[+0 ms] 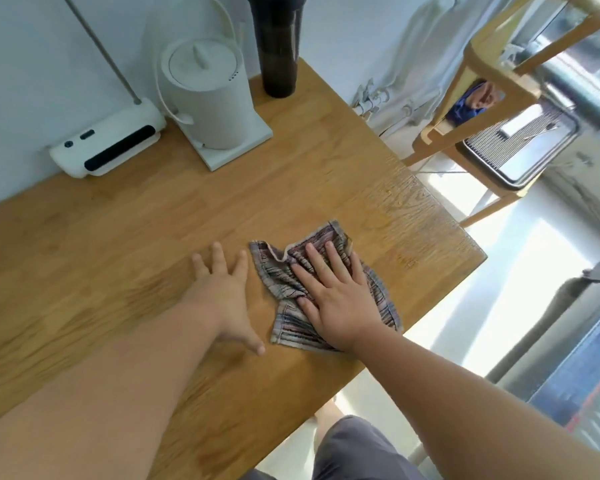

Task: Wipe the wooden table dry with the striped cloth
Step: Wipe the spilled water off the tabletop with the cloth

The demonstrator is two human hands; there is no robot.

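Nearest the camera, two bare forearms reached out over the wooden table (125,244), above a person's lap in grey shorts (357,452). On the striped cloth (284,275), the right hand (336,299) lay palm down with its fingers spread flat, pressing the fabric to the wood rather than gripping it. The cloth lay crumpled near the table's front right corner, with one folded edge turned up beyond the fingertips. Just left of the cloth, apart from it, the left hand (226,292) rested open on the bare wood, fingers splayed and holding nothing. Beyond the cloth, toward the far right edge of the table, the wood showed a glossy sheen. Farther still from the cloth, at the back of the table against the wall, stood a white kettle (205,95) on a square white base, with a long white device (108,147) to its left and a tall dark bottle (278,46) to its right. Off the table's right side stood a wooden chair (478,77).
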